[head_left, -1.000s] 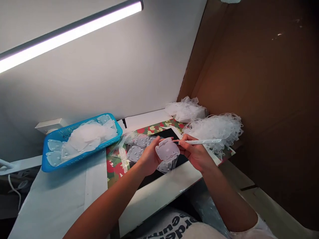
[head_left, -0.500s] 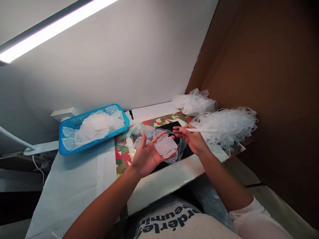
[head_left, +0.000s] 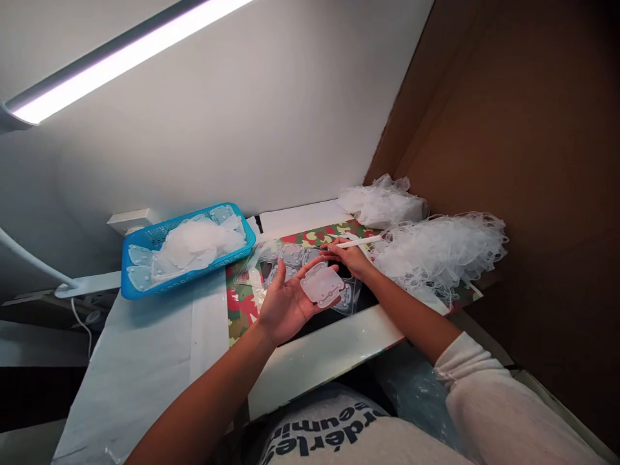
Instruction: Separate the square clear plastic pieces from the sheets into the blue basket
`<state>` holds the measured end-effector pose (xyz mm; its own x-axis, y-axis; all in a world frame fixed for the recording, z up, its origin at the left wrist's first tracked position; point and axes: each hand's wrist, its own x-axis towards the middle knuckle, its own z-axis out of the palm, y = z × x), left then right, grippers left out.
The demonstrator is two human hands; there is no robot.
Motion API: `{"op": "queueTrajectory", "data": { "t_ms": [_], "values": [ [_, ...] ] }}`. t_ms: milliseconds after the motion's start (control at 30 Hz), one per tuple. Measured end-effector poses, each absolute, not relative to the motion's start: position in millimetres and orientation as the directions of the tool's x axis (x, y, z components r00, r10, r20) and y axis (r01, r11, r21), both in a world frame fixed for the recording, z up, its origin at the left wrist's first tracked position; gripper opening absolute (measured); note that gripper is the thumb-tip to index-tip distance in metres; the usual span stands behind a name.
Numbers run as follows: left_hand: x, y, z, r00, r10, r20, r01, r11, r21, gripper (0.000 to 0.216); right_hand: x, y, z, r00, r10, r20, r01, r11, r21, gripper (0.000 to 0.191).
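My left hand [head_left: 283,303] lies palm up with its fingers spread. A small clear square plastic piece [head_left: 322,285] rests on the fingertips. My right hand [head_left: 349,257] is just behind it, low over the black mat [head_left: 320,315], fingers closed on a thin white stick tool [head_left: 361,241] that points up and right. Under both hands a clear sheet of several joined plastic squares [head_left: 290,255] lies on the mat.
A blue basket [head_left: 145,242] full of clear plastic pieces stands at the back left. Two heaps of white plastic trimmings [head_left: 440,248] lie at the back right against a brown cardboard wall [head_left: 508,129]. A camouflage-patterned board [head_left: 239,307] edges the mat. A lamp bar [head_left: 126,55] hangs overhead.
My left hand has opened from a grip on the square piece to a flat palm holding it. My right hand has moved left and down toward the sheet with the stick.
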<state>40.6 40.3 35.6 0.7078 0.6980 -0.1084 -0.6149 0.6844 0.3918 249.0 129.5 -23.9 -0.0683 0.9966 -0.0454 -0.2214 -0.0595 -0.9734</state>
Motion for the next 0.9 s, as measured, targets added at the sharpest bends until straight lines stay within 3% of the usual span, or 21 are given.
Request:
{"op": "queueTrajectory", "data": {
  "t_ms": [133,200,267,300,333,367,433,500,567,667,900],
  "values": [
    [42.7,41.9,36.3,0.695,0.708,-0.13,-0.588,0.663,0.464,0.069,258.5,102.2,-17.9,-0.065,0.993,0.095,-0.035,0.093,-0.995,0.026],
    [43.2,41.8,32.0,0.653,0.742,-0.15,-0.532,0.591,0.606,0.062,264.3,82.8,-15.5,-0.057,0.991,0.119,0.058,0.122,-0.991,0.024],
    [43.1,38.3,22.4,0.548,0.819,-0.169,-0.316,0.39,0.865,0.045,270.1,62.0,-13.6,-0.065,0.99,0.122,0.131,0.13,-0.983,0.023],
    [42.9,34.8,15.8,0.48,0.865,-0.148,-0.112,0.228,0.967,0.034,272.6,51.7,-12.9,-0.083,0.989,0.124,0.174,0.137,-0.975,0.022],
    [42.7,30.2,8.3,0.429,0.899,-0.091,0.128,0.039,0.991,0.024,274.4,42.0,-12.4,-0.107,0.986,0.129,0.228,0.151,-0.962,0.02],
    [42.6,24.6,0.2,0.417,0.909,-0.012,0.354,-0.15,0.923,0.021,275.6,33.2,-12.2,-0.138,0.981,0.138,0.288,0.173,-0.942,0.018],
    [42.8,12.0,-15.5,0.501,0.856,0.126,0.621,-0.457,0.637,0.042,275.9,19.1,-13.2,-0.207,0.963,0.17,0.39,0.241,-0.889,0.016],
    [43.7,1.1,-28.2,0.602,0.779,0.176,0.689,-0.618,0.378,0.06,274.3,10.7,-15.9,-0.266,0.942,0.203,0.44,0.306,-0.844,0.013],
    [44.7,-5.7,-36.5,0.648,0.744,0.162,0.71,-0.668,0.224,0.065,272.4,7.4,-18.9,-0.3,0.927,0.225,0.458,0.347,-0.818,0.011],
    [45.1,-8.5,-41.4,0.666,0.734,0.128,0.721,-0.679,0.142,0.064,271.1,7.9,-21.0,-0.316,0.918,0.241,0.472,0.372,-0.799,0.01],
    [43.9,-9.7,-43.7,0.651,0.748,0.128,0.735,-0.663,0.142,0.066,267.4,10.9,-22.2,-0.403,0.882,0.243,0.501,0.435,-0.748,0.01]
  ]
}}
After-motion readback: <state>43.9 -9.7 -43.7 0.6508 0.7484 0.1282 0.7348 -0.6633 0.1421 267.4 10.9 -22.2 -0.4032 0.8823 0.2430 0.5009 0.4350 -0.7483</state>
